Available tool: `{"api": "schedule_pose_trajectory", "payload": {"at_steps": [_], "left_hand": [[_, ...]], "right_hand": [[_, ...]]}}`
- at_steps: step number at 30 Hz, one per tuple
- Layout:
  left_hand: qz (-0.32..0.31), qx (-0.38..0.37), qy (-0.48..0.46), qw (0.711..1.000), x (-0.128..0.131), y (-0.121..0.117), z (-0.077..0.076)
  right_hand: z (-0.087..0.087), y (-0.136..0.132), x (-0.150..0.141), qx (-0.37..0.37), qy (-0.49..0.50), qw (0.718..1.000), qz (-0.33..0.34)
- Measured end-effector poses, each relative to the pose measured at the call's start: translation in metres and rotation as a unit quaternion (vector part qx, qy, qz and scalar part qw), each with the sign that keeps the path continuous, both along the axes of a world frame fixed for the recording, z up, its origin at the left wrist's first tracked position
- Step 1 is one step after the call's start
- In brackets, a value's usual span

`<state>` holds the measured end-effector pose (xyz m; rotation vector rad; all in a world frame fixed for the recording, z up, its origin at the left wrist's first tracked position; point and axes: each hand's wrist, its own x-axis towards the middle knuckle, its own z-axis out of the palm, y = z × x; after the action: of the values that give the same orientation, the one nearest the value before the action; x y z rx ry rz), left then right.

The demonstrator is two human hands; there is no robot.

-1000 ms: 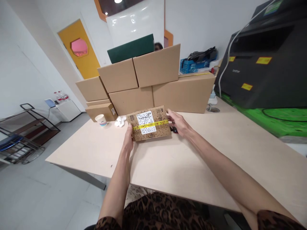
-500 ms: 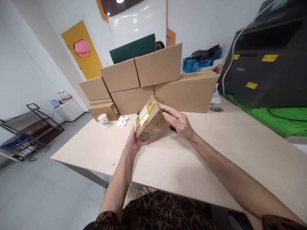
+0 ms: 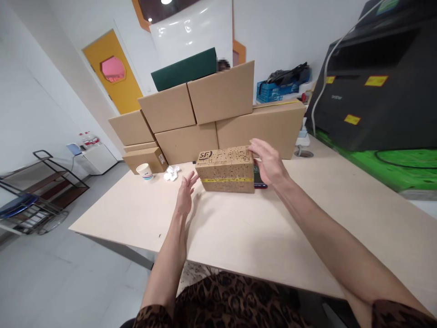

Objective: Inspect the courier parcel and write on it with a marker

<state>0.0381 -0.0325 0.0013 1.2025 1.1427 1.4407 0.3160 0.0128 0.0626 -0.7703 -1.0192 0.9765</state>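
Observation:
A speckled brown cardboard box (image 3: 225, 171) with black printing on top and a yellow strip along its front sits level on the table. Just off its left end, my left hand (image 3: 185, 193) is open, fingers spread toward the box. My right hand (image 3: 268, 161) is open too, its stretched fingers against the upper right corner of the box. A dark, flat, phone-like thing (image 3: 261, 184) lies behind the right end of the box, partly hidden by the box and my right hand.
Larger plain cartons (image 3: 191, 143) form a wall along the back of the table (image 3: 136, 214), topped by a dark green box (image 3: 184, 68). A paper cup (image 3: 144, 171) and crumpled tissue (image 3: 171, 173) stand at the left. A big black machine (image 3: 368, 95) is at the right.
The speckled box has turned from a tilted, raised pose to lying level on the table. My left hand has come off it; my right hand has moved to its right end.

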Motion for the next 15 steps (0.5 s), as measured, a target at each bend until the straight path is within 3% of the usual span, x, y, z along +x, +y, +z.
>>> {"api": "schedule_pose_trajectory", "payload": {"at_steps": [8, 12, 15], "left_hand": [[0.019, 0.155, -0.096, 0.983, -0.007, 0.004, 0.0], [0.049, 0.111, -0.127, 0.984, -0.005, 0.01, -0.005], [0.037, 0.058, -0.112, 0.991, 0.002, 0.012, -0.008]], "right_hand": [[0.0, -0.003, -0.011, -0.073, 0.114, 0.989, 0.06], [-0.01, 0.001, -0.014, -0.118, 0.11, 0.984, 0.077], [-0.018, 0.002, -0.016, -0.159, 0.062, 0.982, 0.085]]}}
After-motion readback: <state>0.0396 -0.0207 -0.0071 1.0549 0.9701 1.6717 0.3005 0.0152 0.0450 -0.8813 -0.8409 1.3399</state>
